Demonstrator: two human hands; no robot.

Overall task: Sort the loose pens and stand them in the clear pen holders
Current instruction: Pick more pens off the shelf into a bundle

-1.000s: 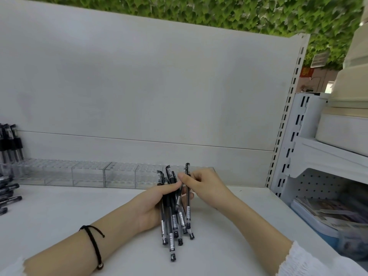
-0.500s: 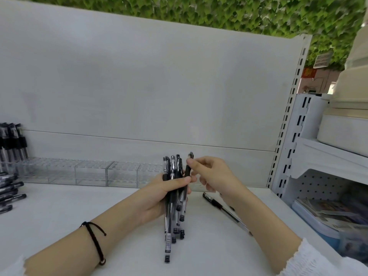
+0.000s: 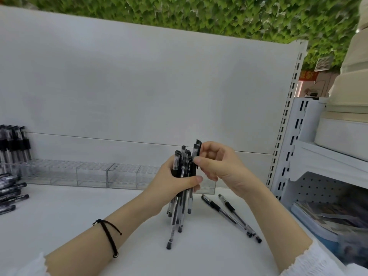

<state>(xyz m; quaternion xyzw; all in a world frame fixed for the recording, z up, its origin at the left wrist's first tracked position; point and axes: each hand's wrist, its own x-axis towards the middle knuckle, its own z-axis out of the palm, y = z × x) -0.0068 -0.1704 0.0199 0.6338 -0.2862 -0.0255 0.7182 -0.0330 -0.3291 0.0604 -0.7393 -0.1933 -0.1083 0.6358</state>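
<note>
A person's left hand (image 3: pixel 173 188) is wrapped round a bundle (image 3: pixel 177 214) of black-capped clear pens, held roughly upright over the middle of a white table (image 3: pixel 79 220). The caps are at the top, and the lower ends fan out below the fist. The right hand (image 3: pixel 223 170), fingers curled, pinches one pen (image 3: pixel 197 154) by its cap at the bundle's right edge, where it stands highest of the lot. Two pens (image 3: pixel 222 211) lie side by side on the table just right of the bundle, under the right forearm. A row of clear holders (image 3: pixel 91 174) runs along the back of the table behind the hands. More pens stand in the far-left holder (image 3: pixel 14 144), and loose pens (image 3: pixel 11 194) lie flat in front of it. A black cord (image 3: pixel 108 234) circles the left wrist. A white rack (image 3: pixel 298 156) stands at right.
</note>
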